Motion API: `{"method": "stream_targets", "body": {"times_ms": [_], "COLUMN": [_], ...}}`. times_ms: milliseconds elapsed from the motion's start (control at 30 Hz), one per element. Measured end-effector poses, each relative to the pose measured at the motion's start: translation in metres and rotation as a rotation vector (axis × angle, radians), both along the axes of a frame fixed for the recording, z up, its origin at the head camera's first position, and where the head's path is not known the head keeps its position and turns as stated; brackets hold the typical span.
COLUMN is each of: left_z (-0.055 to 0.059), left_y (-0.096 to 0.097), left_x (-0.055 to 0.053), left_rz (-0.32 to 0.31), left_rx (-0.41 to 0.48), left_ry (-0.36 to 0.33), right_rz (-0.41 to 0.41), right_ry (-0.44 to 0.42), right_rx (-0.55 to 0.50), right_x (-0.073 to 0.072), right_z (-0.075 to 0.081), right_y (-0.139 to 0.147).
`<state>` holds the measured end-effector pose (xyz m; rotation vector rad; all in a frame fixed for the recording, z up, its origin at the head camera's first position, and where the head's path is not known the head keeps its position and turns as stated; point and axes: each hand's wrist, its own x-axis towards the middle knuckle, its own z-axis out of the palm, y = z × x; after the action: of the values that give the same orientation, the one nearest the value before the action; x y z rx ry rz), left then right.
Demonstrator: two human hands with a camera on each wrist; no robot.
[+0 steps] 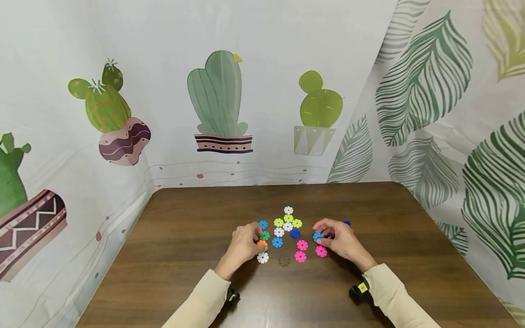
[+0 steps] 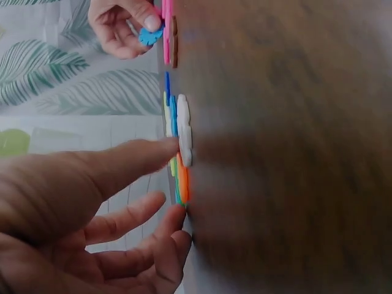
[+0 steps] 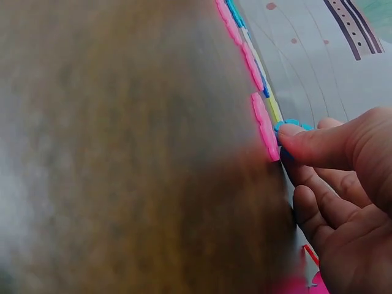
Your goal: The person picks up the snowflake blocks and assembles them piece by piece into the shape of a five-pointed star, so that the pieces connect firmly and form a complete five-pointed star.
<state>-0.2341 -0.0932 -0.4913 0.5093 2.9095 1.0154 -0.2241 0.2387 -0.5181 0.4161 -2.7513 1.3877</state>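
Around the orange snowflake disc [image 1: 262,243] my left hand [image 1: 244,242] is bent, thumb at one edge and a fingertip at the other in the left wrist view. The green disc [image 1: 265,235] and a white disc [image 1: 263,258] lie on either side of it. My right hand [image 1: 339,237] pinches a light blue snowflake disc [image 1: 317,237] between thumb and fingers, tilted up in the left wrist view. Just below that hand lies a pink disc [image 1: 321,251]. Part of the orange disc is hidden by the left hand.
Between the hands, several notched discs lie in a pattern on the brown table [image 1: 197,214], among them a yellow-green disc [image 1: 289,218], a dark blue disc [image 1: 295,233] and a brown disc [image 1: 284,260]. More discs show partly behind the right hand. A printed cloth [image 1: 270,91] hangs behind the table.
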Motion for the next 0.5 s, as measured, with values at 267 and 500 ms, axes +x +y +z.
{"method": "stream_targets", "body": {"times_ms": [267,500], "left_z": [0.001,-0.006], "left_y": [0.001,-0.007], "left_x": [-0.002,-0.006], "left_rz": [-0.016,-0.080], "left_rx": [0.021,0.194], "left_ry": [-0.007,-0.093], "right_rz": [-0.025,-0.037], "right_ry": [-0.023,-0.014], "right_rx": [-0.051,-0.112], "right_x": [-0.002,-0.001], "right_z": [0.003,0.005], "right_y": [-0.001,-0.005]}}
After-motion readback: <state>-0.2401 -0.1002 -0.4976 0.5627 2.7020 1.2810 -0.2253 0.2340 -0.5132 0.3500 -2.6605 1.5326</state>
